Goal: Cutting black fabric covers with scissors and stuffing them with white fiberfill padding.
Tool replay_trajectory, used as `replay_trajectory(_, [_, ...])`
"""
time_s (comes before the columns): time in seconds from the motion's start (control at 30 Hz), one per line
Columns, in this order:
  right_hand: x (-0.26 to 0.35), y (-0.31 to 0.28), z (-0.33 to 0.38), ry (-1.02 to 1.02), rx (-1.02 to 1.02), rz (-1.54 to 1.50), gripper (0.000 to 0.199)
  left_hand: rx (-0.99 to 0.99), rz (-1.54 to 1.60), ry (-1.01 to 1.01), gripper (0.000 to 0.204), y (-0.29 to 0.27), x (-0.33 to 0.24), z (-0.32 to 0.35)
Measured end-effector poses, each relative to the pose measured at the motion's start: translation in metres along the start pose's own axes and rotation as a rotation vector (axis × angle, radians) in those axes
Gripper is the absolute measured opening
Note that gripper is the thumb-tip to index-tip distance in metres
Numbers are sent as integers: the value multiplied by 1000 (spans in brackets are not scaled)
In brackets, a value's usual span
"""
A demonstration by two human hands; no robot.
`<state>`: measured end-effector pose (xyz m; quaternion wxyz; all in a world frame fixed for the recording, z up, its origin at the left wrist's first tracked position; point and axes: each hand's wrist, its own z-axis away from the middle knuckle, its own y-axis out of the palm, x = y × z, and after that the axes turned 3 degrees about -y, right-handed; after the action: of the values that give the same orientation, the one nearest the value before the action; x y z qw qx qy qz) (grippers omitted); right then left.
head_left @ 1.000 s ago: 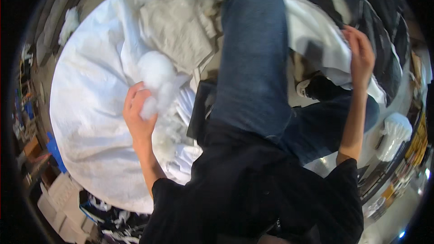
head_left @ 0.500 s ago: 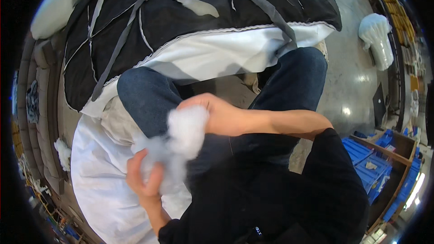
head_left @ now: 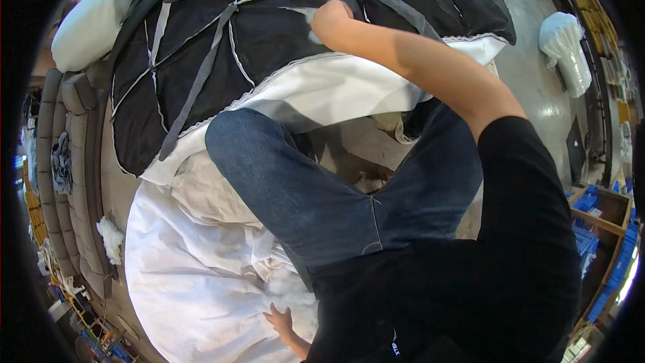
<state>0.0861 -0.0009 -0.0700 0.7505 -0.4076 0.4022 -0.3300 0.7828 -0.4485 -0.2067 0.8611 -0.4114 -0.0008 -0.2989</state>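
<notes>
My right hand is closed at a slit in the large black fabric piece spread over my knees. White fibre stuffing shows beside its fingers, at the slit's edge; how much goes inside is hidden. Gray straps and white piping cross the black cloth, which has a white border panel. Low on my left, my left hand has its fingers spread with nothing in them. It hovers at or touches a big white sack, near loose stuffing in the sack's mouth.
A gray tufted sofa piece stands at the left, with a tuft of white filling beside it. A white bundle lies at the far left. Plastic-wrapped white goods and a wooden shelf with blue bins are at the right.
My right hand has moved from above my lap up to the slit, carrying stuffing. My left hand has let go of the fluff and dropped toward the sack.
</notes>
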Motion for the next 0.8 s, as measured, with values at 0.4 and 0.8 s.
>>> replay_trajectory(0.4, [-42,-13,79,-126,-246,-376,58,-557,517,1607,31,-307,-452,209])
replay_trajectory(0.8, [-101,66,187,382,-726,-1389,27,-616,-166,2175,26,-262,-741,160])
